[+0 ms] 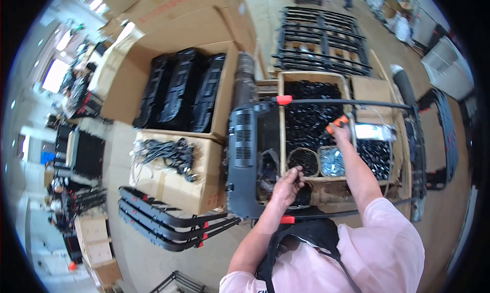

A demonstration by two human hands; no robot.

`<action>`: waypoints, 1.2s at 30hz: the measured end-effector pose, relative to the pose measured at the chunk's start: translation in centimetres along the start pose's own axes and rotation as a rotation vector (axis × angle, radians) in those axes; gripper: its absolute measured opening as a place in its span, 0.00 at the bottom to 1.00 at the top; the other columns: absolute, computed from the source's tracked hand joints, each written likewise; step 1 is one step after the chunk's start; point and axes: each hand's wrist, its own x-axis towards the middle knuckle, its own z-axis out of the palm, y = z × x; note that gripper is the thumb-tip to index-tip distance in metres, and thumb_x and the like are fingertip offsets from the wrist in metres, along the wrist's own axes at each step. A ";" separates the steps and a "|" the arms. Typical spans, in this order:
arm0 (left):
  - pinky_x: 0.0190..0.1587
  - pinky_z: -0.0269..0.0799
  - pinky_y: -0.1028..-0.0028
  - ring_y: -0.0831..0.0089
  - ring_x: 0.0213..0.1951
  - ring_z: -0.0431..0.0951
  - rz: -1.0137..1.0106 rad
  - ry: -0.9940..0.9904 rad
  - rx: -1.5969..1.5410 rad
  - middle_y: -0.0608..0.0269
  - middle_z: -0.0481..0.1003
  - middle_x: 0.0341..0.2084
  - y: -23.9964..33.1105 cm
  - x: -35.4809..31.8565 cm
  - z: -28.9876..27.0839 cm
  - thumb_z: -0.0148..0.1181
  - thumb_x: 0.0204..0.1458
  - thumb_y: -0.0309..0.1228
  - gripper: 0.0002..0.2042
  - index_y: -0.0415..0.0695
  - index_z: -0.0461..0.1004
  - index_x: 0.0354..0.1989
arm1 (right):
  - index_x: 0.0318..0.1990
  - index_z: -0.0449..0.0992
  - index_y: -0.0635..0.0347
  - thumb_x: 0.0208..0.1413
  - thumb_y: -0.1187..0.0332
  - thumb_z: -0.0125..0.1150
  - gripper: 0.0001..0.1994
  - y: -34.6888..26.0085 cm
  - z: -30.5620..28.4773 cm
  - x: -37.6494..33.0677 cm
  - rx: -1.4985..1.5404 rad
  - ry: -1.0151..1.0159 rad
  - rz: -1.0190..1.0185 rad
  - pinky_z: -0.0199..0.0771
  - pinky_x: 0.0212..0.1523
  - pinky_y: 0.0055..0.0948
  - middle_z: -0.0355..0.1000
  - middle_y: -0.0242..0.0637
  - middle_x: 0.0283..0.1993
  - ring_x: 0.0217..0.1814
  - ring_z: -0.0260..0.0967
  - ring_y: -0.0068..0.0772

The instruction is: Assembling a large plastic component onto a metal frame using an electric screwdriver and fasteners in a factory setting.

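My right hand (pixel 342 134) is wrapped round an orange tool (pixel 337 123) with dark parts, whose exact kind I cannot make out. It is above a wooden-edged bin of small black parts (pixel 311 109). My left hand (pixel 290 183) is closed with curled fingers beside a round container of dark small pieces (pixel 303 163); anything inside the fingers is hidden. Both hands are within a long black frame, with a vented black plastic cover (pixel 243 160) at its left end. Red pieces (pixel 284 99) sit on its rails. A tub of clear bluish small pieces (pixel 332 161) stands near my right forearm.
At left, a large cardboard box (pixel 224 102) holds black moulded covers. A cable bundle (pixel 171 155) lies on another carton. Curved black frames with red pieces (pixel 168 226) are stacked at lower left. Black metal frames (pixel 324 38) lie on pallets ahead. A white package (pixel 375 132) lies at right.
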 end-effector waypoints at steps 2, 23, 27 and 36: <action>0.41 0.77 0.76 0.77 0.38 0.79 0.030 -0.034 0.037 0.69 0.78 0.37 0.0 -0.5 -1.2 0.57 0.70 0.38 0.16 0.43 0.77 0.59 | 0.46 0.81 0.58 0.49 0.55 0.79 0.22 0.7 1.5 0.1 -0.047 0.107 -0.158 0.75 0.53 0.38 0.81 0.38 0.42 0.44 0.78 0.36; 0.36 0.78 0.78 0.79 0.32 0.79 0.112 0.085 -0.101 0.71 0.79 0.34 2.1 -1.4 -2.1 0.55 0.71 0.42 0.14 0.45 0.79 0.51 | 0.59 0.78 0.61 0.51 0.66 0.77 0.27 -3.5 2.5 -7.8 -0.290 -0.090 -0.585 0.76 0.59 0.37 0.83 0.44 0.51 0.53 0.81 0.41; 0.35 0.76 0.75 0.77 0.31 0.77 0.137 0.069 -0.186 0.72 0.77 0.32 3.3 0.6 -3.8 0.52 0.72 0.43 0.15 0.47 0.80 0.50 | 0.57 0.78 0.60 0.54 0.70 0.76 0.23 -8.2 -0.5 -11.3 -0.034 -0.262 -0.564 0.76 0.59 0.31 0.83 0.39 0.51 0.53 0.79 0.29; 0.33 0.78 0.78 0.78 0.29 0.77 0.111 0.063 -0.419 0.73 0.76 0.30 9.0 3.4 -1.5 0.54 0.71 0.45 0.16 0.47 0.78 0.51 | 0.61 0.73 0.66 0.53 0.70 0.75 0.28 -18.8 0.2 -27.2 0.360 -0.555 -0.549 0.77 0.64 0.39 0.81 0.48 0.56 0.58 0.78 0.36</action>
